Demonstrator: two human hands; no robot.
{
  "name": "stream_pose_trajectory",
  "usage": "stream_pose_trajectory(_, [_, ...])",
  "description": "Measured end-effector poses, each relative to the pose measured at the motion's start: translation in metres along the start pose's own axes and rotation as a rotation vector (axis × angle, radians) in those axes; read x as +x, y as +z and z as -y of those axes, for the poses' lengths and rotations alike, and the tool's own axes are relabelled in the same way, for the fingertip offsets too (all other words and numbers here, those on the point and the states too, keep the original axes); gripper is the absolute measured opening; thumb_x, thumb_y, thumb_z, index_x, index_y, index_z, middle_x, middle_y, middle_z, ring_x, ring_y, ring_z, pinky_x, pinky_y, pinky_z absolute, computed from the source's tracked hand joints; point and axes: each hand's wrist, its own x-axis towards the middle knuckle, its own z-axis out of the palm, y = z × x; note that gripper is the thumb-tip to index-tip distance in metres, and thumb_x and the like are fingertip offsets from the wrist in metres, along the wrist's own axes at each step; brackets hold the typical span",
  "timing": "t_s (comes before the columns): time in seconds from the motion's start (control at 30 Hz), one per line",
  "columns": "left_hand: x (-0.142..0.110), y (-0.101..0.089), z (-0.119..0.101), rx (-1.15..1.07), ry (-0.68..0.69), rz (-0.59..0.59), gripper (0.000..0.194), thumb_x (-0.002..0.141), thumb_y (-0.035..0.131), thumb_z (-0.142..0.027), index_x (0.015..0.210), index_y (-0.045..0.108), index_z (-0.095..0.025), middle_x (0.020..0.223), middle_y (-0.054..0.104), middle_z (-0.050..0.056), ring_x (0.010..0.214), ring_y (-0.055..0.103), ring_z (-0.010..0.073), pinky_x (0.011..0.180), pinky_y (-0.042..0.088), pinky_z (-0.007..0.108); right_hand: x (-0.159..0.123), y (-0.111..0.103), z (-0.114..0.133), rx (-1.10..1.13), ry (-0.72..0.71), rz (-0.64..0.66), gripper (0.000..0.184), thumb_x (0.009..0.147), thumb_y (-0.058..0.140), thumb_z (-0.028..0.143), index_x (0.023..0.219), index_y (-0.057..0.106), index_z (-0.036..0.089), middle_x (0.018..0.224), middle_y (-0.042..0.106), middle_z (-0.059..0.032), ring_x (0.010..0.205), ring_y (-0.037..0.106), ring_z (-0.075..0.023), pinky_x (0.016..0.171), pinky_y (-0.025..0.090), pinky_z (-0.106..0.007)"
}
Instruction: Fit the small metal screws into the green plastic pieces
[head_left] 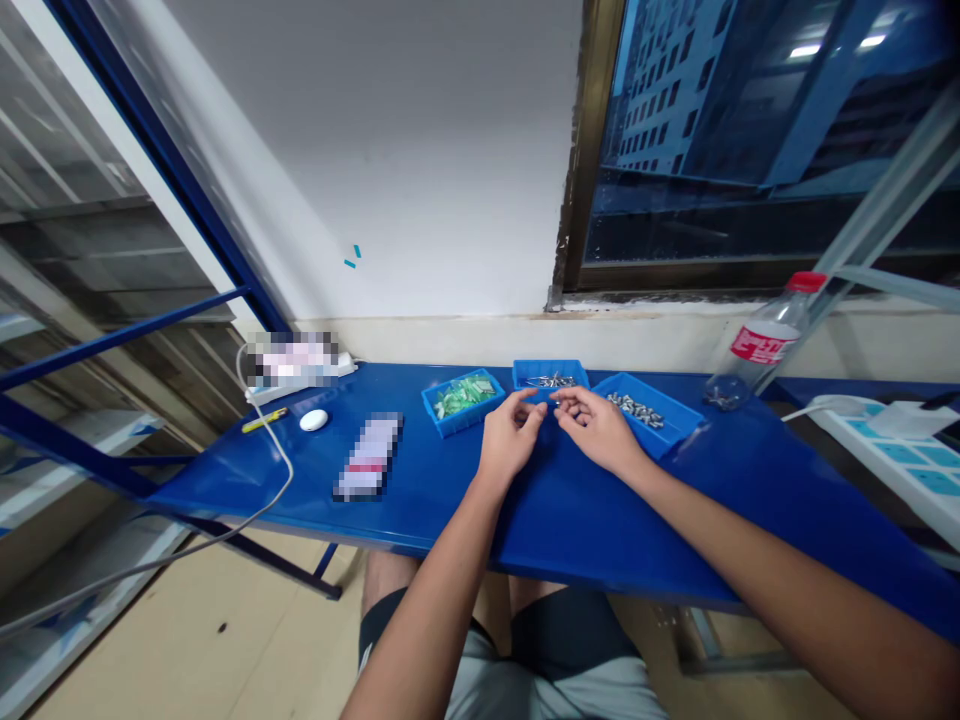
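From left to right, a blue tray of green plastic parts (453, 426) lies beyond the left hand (512, 437), and a small blue tray of metal screws (550, 366) sits directly ahead of both hands, its long axis across the blue workbench (427, 510). The right hand (596, 428) lies marginally nearer that tray; the curled fingertips of both hands converge just before it, and whether they pinch a small part cannot be determined. A blue tray of metal fittings (676, 437) stands angled beyond the right hand.

The lone head-worn camera faces forward and down over the left hand (511, 435) and right hand (592, 430), wall (420, 180) at twelve o'clock.
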Motion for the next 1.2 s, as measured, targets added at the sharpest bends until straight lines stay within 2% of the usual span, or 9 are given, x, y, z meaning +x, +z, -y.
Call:
stream_pose_trajectory(0.1, [-0.001, 0.0, 0.001, -0.015, -0.057, 0.085, 0.044, 0.098, 0.065, -0.048, 0.129, 0.071, -0.019, 0.09, 0.081, 0.008, 0.081, 0.078, 0.0235, 0.078, 0.062, 0.034, -0.001, -0.003, 0.003, -0.057, -0.019, -0.004, 0.014, 0.091, 0.065, 0.03, 0.099, 0.073, 0.023, 0.095, 0.075, -0.0049, 0.081, 0.071, -0.0195, 0.072, 0.056, -0.032])
stream_pose_trajectory(0.17, [-0.001, 0.0, 0.003, -0.028, -0.062, 0.12, 0.042, 0.094, 0.069, -0.05, 0.122, 0.075, -0.019, 0.097, 0.082, 0.01, 0.092, 0.079, 0.0267, 0.083, 0.062, 0.036, -0.001, -0.005, 0.004, -0.088, -0.05, 0.013, 0.012, 0.09, 0.065, 0.028, 0.096, 0.074, 0.023, 0.098, 0.075, -0.0051, 0.08, 0.07, -0.0194, 0.071, 0.056, -0.033])
stream_pose_trajectory(0.27, [0.001, 0.002, 0.009, -0.098, -0.052, 0.119, 0.033, 0.089, 0.077, -0.042, 0.111, 0.077, -0.017, 0.108, 0.082, 0.011, 0.105, 0.078, 0.0289, 0.094, 0.061, 0.039, 0.0, -0.006, 0.003, -0.143, -0.11, 0.023, 0.012, 0.089, 0.066, 0.027, 0.095, 0.076, 0.024, 0.1, 0.074, -0.0057, 0.081, 0.068, -0.0198, 0.07, 0.055, -0.033])
stream_pose_trajectory(0.4, [0.003, 0.002, 0.012, -0.195, -0.05, 0.065, 0.029, 0.088, 0.076, -0.022, 0.115, 0.072, -0.017, 0.107, 0.082, 0.01, 0.103, 0.078, 0.0259, 0.094, 0.062, 0.038, 0.001, -0.005, 0.004, -0.182, -0.168, 0.061, 0.018, 0.09, 0.068, 0.03, 0.104, 0.078, 0.025, 0.103, 0.075, -0.0062, 0.079, 0.068, -0.0203, 0.069, 0.056, -0.035])
stream_pose_trajectory(0.5, [0.003, 0.001, 0.01, -0.129, -0.028, 0.003, 0.042, 0.088, 0.072, -0.013, 0.129, 0.065, -0.019, 0.104, 0.082, 0.008, 0.099, 0.079, 0.0228, 0.092, 0.062, 0.036, -0.001, -0.005, 0.006, -0.211, -0.168, 0.064, 0.018, 0.093, 0.066, 0.034, 0.103, 0.079, 0.026, 0.106, 0.078, -0.0053, 0.08, 0.07, -0.0211, 0.077, 0.058, -0.038])
stream_pose_trajectory(0.67, [0.001, 0.002, 0.008, -0.028, 0.023, -0.014, 0.044, 0.086, 0.074, -0.013, 0.128, 0.062, -0.021, 0.095, 0.081, 0.004, 0.086, 0.078, 0.0191, 0.085, 0.062, 0.032, -0.001, -0.006, 0.006, -0.195, -0.062, 0.013, 0.021, 0.093, 0.067, 0.04, 0.104, 0.079, 0.026, 0.098, 0.08, -0.0041, 0.081, 0.073, -0.0225, 0.076, 0.058, -0.038])
stream_pose_trajectory(0.9, [0.002, 0.005, 0.01, -0.009, 0.072, -0.007, 0.044, 0.084, 0.074, -0.011, 0.124, 0.061, -0.022, 0.089, 0.076, 0.001, 0.081, 0.075, 0.0156, 0.078, 0.06, 0.027, 0.001, -0.005, 0.005, -0.129, -0.069, 0.035, 0.019, 0.093, 0.065, 0.04, 0.093, 0.074, 0.024, 0.09, 0.075, -0.0041, 0.078, 0.068, -0.0205, 0.073, 0.055, -0.035])
stream_pose_trajectory(1.03, [0.004, 0.004, 0.009, -0.183, 0.039, -0.028, 0.035, 0.084, 0.079, -0.018, 0.113, 0.06, -0.019, 0.096, 0.075, 0.005, 0.084, 0.073, 0.0151, 0.079, 0.058, 0.027, 0.0, -0.004, 0.005, -0.07, -0.023, 0.032, 0.018, 0.095, 0.063, 0.041, 0.092, 0.067, 0.024, 0.09, 0.074, -0.0034, 0.081, 0.069, -0.0207, 0.073, 0.055, -0.033])
stream_pose_trajectory(1.2, [0.008, 0.003, 0.009, -0.443, -0.011, -0.001, 0.042, 0.081, 0.084, -0.023, 0.112, 0.057, -0.017, 0.107, 0.073, 0.01, 0.092, 0.072, 0.0156, 0.091, 0.059, 0.033, -0.001, -0.006, 0.009, -0.171, -0.12, 0.122, 0.024, 0.102, 0.052, 0.042, 0.097, 0.07, 0.025, 0.097, 0.074, -0.0049, 0.087, 0.068, -0.0223, 0.077, 0.054, -0.034])
